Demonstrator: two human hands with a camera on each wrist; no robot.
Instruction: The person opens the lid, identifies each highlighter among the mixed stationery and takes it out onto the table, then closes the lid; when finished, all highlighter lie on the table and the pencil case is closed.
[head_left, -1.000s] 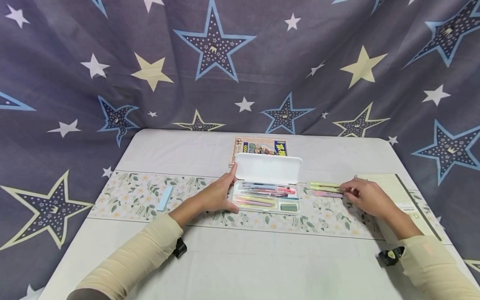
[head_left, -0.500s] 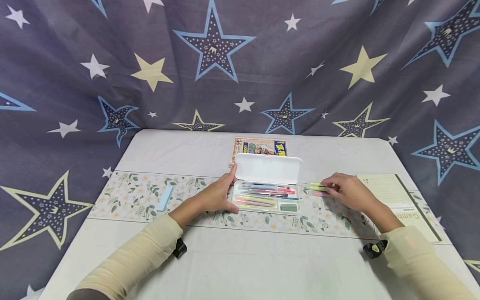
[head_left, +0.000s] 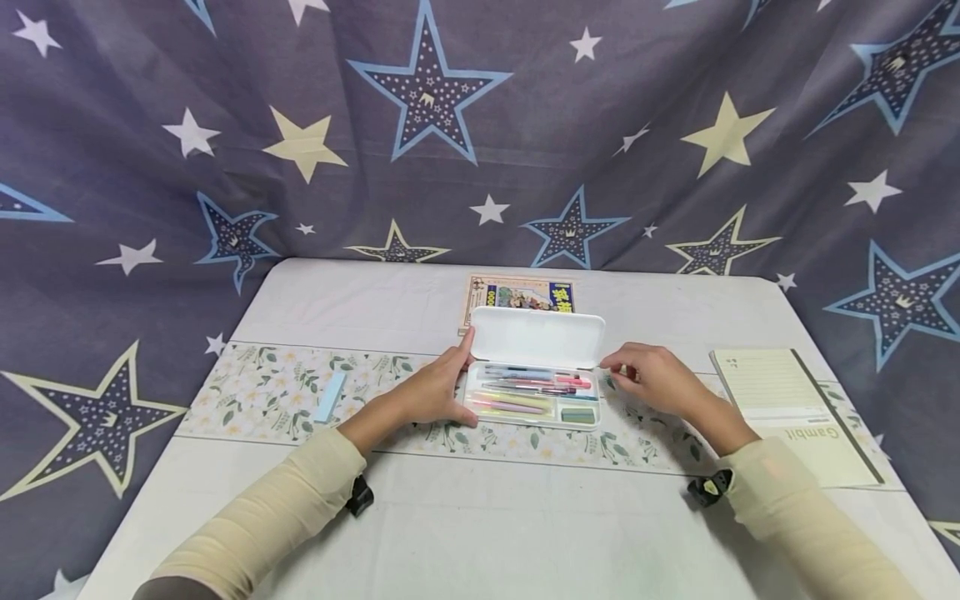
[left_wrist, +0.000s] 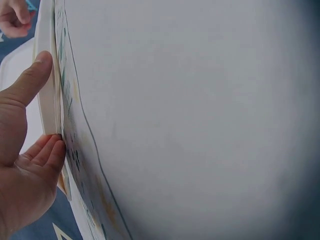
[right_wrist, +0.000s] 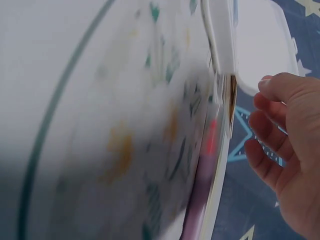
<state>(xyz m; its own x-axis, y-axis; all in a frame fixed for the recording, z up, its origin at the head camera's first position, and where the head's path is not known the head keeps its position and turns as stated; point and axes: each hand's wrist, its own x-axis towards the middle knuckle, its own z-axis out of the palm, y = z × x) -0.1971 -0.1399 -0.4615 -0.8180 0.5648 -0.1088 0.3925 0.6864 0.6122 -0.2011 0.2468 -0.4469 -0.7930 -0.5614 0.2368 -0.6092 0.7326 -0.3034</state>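
Note:
A white pencil case (head_left: 480,422) lies with its lid (head_left: 537,337) raised. Inside are several pens (head_left: 517,387) and a greenish block (head_left: 577,414) in a small compartment. My left hand (head_left: 431,390) grips the case's left end, thumb at the front and fingers toward the hinge side. My right hand (head_left: 654,379) is beside the case's right end, its fingers loosely bent with nothing visible between them, fingertips close to the lid's lower right corner. In the right wrist view, a purple pen (right_wrist: 202,185) with a pink part lies beneath that hand; the head view hides it.
A booklet (head_left: 517,292) with a colourful cover lies behind the lid. At the right is a lined notebook (head_left: 795,408) marked "Gambit". A light blue strip (head_left: 330,397) rests on the floral runner (head_left: 255,392) at the left. A starry curtain (head_left: 480,133) hangs behind the table.
My right hand has moved left from the pens beside the notebook to the right end of the case, uncovering more of the notebook. The left hand and case stay put.

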